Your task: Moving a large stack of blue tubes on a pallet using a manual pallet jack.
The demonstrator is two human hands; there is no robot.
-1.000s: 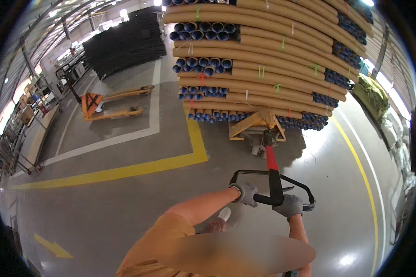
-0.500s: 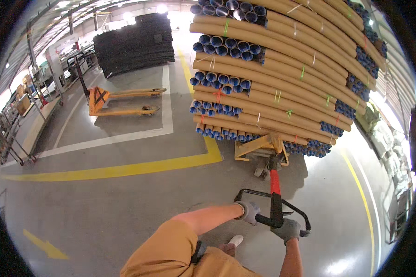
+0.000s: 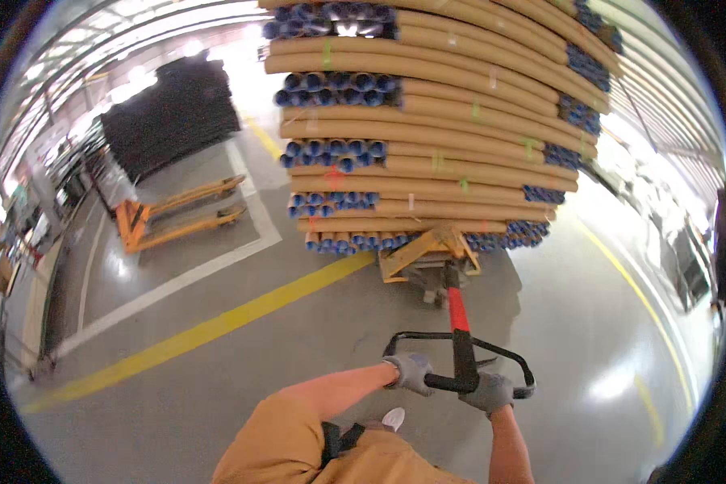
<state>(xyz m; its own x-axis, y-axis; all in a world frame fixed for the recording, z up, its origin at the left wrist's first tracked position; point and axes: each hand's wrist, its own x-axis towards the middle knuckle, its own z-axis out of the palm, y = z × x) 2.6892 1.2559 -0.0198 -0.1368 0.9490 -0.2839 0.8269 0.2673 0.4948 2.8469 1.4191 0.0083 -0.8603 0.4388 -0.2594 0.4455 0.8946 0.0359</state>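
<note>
Both my hands wear grey gloves and grip the black loop handle point(image 3: 506, 349) of a pallet jack. My left hand point(image 3: 412, 373) is closed round the handle's left side. Right of the shaft, my right hand point(image 3: 490, 393) is closed on the near bar. The red and black shaft point(image 3: 458, 310) slants away to the jack's yellow body point(image 3: 429, 248). Above and behind that body rises a tall stack of long brown cardboard tubes point(image 3: 468, 133), laid crosswise in layers. Several tube ends point(image 3: 335, 153) show blue.
A second, orange pallet jack point(image 3: 177, 214) stands at the left inside white floor lines. Behind it is a dark stacked pile point(image 3: 169, 113). Yellow floor lines point(image 3: 218, 327) run on both sides. Wrapped bundles point(image 3: 661, 242) line the right side, and racks point(image 3: 36, 266) the far left.
The view has swung, so the tube stack and the parked orange jack sit further left. Both hands keep their hold on the handle, which also appears slightly further left.
</note>
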